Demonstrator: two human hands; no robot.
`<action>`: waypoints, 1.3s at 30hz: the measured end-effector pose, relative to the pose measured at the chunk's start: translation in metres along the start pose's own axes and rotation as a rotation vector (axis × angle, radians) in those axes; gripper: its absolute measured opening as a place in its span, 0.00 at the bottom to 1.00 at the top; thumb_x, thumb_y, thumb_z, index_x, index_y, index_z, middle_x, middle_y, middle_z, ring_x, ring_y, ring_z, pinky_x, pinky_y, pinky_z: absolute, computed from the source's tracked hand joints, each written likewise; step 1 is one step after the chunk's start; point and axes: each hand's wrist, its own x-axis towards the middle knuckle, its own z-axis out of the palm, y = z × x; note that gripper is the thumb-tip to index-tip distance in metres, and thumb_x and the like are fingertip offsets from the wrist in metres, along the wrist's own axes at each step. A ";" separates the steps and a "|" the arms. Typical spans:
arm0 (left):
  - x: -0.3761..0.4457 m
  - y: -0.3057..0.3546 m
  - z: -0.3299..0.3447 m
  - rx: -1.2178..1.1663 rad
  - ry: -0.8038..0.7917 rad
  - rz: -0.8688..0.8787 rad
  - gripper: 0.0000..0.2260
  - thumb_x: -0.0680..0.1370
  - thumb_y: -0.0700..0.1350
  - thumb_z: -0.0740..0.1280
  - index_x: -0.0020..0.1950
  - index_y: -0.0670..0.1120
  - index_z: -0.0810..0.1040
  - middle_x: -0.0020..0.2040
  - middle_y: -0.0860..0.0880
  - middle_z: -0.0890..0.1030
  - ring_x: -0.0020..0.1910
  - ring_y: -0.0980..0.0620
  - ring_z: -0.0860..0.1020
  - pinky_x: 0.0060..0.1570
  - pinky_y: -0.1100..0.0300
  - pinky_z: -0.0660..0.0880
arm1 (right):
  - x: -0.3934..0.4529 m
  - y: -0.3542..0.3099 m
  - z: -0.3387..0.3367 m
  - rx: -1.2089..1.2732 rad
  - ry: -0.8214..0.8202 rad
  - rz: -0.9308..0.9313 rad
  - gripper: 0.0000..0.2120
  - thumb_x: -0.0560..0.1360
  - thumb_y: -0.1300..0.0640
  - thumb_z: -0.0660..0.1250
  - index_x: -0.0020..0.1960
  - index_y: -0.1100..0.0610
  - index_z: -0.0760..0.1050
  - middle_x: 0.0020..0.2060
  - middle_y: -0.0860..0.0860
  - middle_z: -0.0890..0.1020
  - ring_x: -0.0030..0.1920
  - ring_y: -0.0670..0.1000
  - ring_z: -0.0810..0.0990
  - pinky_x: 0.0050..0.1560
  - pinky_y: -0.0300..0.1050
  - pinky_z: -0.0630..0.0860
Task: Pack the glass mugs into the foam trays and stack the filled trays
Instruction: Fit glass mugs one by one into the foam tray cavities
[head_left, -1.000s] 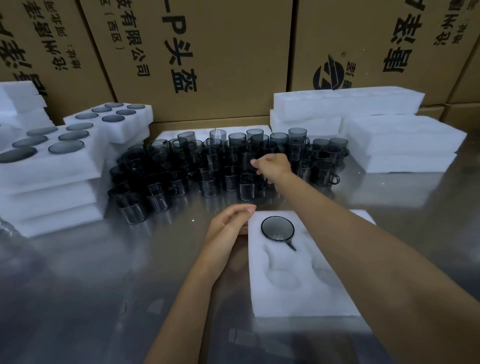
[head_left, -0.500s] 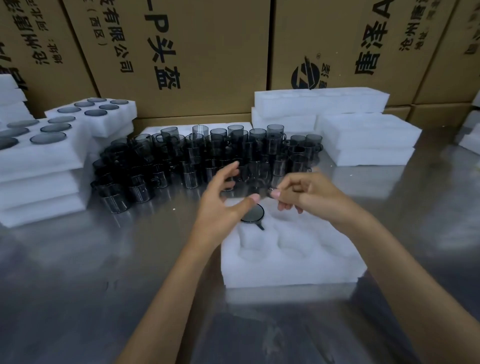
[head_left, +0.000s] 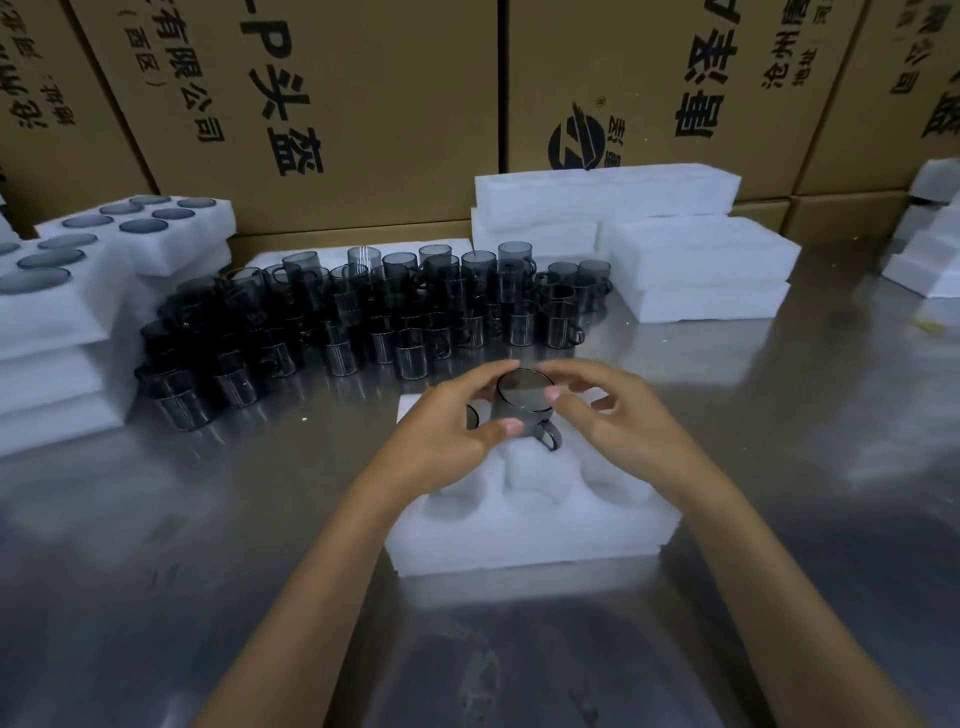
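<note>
Smoky grey glass mug (head_left: 523, 397) | gripped by curled left hand (head_left: 451, 434), right hand (head_left: 613, 415) fingertips | seating into white foam tray (head_left: 530, 525) | next: press level, handle in slot.

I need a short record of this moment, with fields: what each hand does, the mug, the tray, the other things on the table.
left hand: fingers curled round the smoked glass mug, thumb at its near side
right hand: fingers bent at the mug's right side; contact unclear
mug: upside down over a back pocket of the foam tray, handle toward the person
tray pockets: near row empty; another mug behind the left hand
loose mugs: crowded behind the tray
filled trays: stacked at left
empty trays: stacked at right
surface: metal table
</note>
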 end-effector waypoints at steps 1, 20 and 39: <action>-0.001 -0.002 0.001 0.004 0.002 -0.002 0.27 0.76 0.46 0.72 0.74 0.57 0.69 0.66 0.59 0.77 0.67 0.61 0.72 0.69 0.56 0.68 | 0.000 0.000 0.001 -0.005 -0.013 -0.005 0.13 0.79 0.54 0.68 0.62 0.44 0.79 0.54 0.35 0.80 0.58 0.44 0.75 0.56 0.39 0.71; -0.002 -0.013 0.014 0.550 -0.013 0.047 0.24 0.82 0.62 0.54 0.77 0.57 0.63 0.80 0.57 0.55 0.79 0.57 0.45 0.75 0.53 0.44 | 0.002 0.011 0.010 -0.502 -0.023 0.010 0.15 0.78 0.42 0.64 0.64 0.37 0.77 0.68 0.41 0.72 0.72 0.45 0.61 0.67 0.51 0.55; 0.002 -0.015 0.010 0.451 0.098 0.139 0.13 0.79 0.59 0.61 0.57 0.56 0.79 0.61 0.59 0.78 0.65 0.58 0.70 0.69 0.55 0.56 | 0.149 -0.056 0.102 -0.635 -0.514 0.099 0.25 0.77 0.66 0.59 0.73 0.53 0.70 0.72 0.54 0.71 0.64 0.54 0.75 0.55 0.42 0.75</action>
